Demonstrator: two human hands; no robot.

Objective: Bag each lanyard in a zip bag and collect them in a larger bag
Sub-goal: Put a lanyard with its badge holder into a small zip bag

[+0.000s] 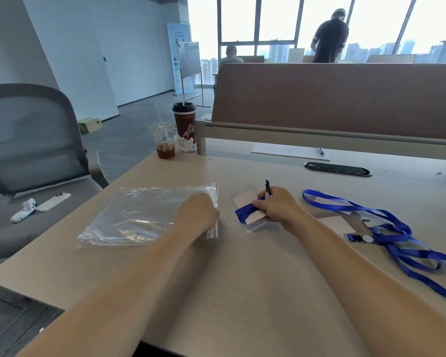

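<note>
Left hand (196, 213) on crinkled clear bag (139, 215)

Work surface: a beige wood-grain desk top (242, 279), bounded at the rear by a brown fabric-covered partition panel (332, 99) on a grey rail. A grey mesh-back office chair (31, 140) stands at the desk's left. Floor: grey carpet tile (134, 130). Left side: plain white wall (88, 47). Rear: tall dark-framed windows (281, 19) admit bright, hazy daylight; high-rise towers (355, 51) show beyond.
</note>
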